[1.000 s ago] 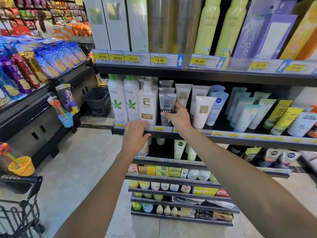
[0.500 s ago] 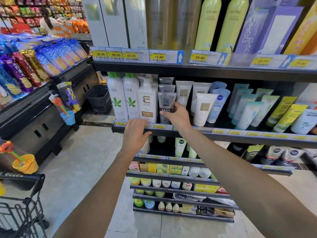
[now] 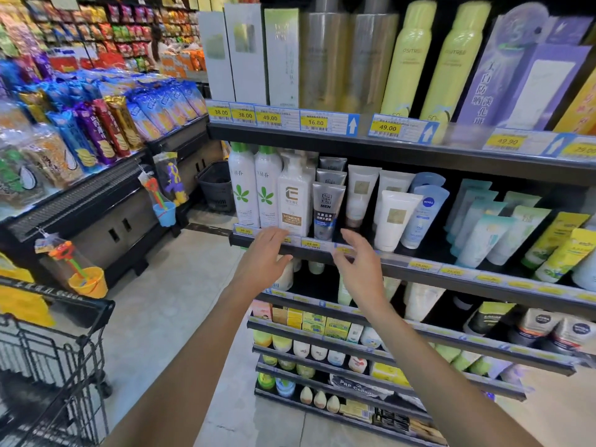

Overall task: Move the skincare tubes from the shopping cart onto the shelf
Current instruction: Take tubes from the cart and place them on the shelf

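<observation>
On mid shelf (image 3: 419, 272), grey MEN tube (image 3: 325, 214) upright w/ others, both hands (image 3: 361, 269) open, holding nothing

On the top shelf edge we read yellow price tags (image 3: 220, 112) marked 38.00, 38.00, 49.00, 16.80 and 49.00, with 49.90 on a blurred tag (image 3: 507, 141) further right, and above them two yellow spray cans (image 3: 407, 59) carry the name OSITREE. On the shelf below, we read "MEN" on a grey tube (image 3: 325, 211), "VITAMIN E" under a big E on a white pump bottle (image 3: 293, 201), and "NIVEA" on a pale blue tube (image 3: 425, 214); a tag (image 3: 311, 244) beneath the grey tube says 29.00. Near the floor we make out "PRP Colla" on a dark pack (image 3: 354, 387).
</observation>
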A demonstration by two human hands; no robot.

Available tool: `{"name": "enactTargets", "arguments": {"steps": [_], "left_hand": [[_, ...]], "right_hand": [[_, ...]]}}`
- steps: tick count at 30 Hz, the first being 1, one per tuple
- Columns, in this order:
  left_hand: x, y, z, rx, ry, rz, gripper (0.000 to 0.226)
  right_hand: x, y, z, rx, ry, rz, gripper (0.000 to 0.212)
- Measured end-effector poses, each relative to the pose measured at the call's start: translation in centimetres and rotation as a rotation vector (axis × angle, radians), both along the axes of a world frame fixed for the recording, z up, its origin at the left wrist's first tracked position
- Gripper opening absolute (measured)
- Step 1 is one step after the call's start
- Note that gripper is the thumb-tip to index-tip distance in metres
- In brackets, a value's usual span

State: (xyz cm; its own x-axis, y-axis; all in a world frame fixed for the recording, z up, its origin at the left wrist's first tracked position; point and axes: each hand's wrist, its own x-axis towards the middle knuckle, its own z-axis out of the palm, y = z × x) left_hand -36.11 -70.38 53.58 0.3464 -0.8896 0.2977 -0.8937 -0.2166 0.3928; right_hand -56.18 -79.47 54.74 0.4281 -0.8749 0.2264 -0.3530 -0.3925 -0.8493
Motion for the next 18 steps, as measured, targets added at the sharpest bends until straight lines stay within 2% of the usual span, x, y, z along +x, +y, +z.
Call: {"name": "enactTargets", "arguments": {"steps": [3, 7, 12, 18], "left_hand": [[-1.3, 3.0, -0.9, -0.024, -0.041, 0.075, 0.050], [-4.1, 10.2, -4.3, -0.047, -0.078, 0.276, 0.040], [-9.1, 21.5, -8.2, 0.054, -0.041, 0.554, 0.043], [-13.5, 33.6, -9.6, 0.195, 0.043, 0.843, 0.039]], "right_hand": [[-2.4, 2.8, -0.9, -0.161, 0.202, 0.162, 0.041], [-4.2, 6.0, -2.4, -0.344, 0.440, 0.446, 0.041], [-4.1, 11.4, -6.2, -0.365, 0.490, 0.741, 0.051], [-2.1, 20.6, -9.6, -0.314, 0.494, 1.047, 0.065]]}}
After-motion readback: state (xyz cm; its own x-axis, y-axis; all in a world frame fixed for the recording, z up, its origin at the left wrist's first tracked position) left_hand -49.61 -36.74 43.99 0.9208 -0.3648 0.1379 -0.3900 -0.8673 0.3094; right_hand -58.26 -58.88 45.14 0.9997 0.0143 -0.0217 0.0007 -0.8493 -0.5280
